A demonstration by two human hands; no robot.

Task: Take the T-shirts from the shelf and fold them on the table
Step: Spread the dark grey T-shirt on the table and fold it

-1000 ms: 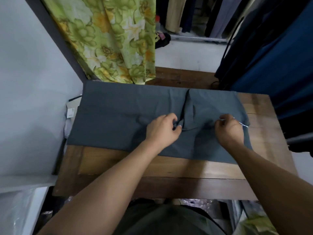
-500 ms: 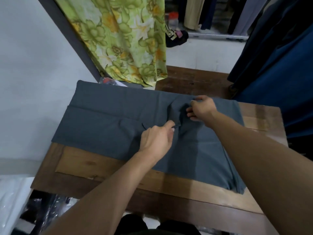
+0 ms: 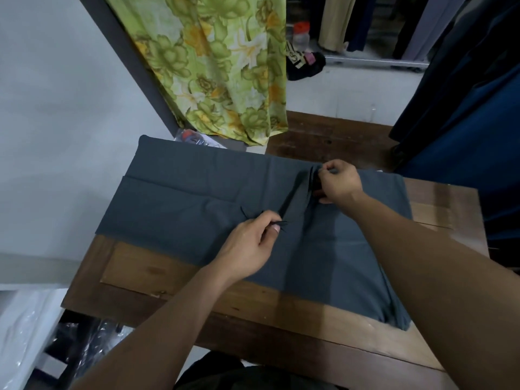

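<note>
— Where's the grey T-shirt [image 3: 197, 198]?

— Flat across the bench [image 3: 157, 277], long axis left-right. Your left hand [image 3: 253, 243] pinches the near end of a raised crease, your right hand [image 3: 339, 182] the far end, probably.

A single head-worn wide-angle view looks forward and steeply down, close over the table [image 3: 174, 280], both forearms entering from the bottom edge; floor and hanging clothes [image 3: 222, 66] beyond.

One grey T-shirt [image 3: 197, 204], one wooden table [image 3: 157, 280] and two hands are being counted; one floral cloth [image 3: 225, 66] is being seen.
</note>
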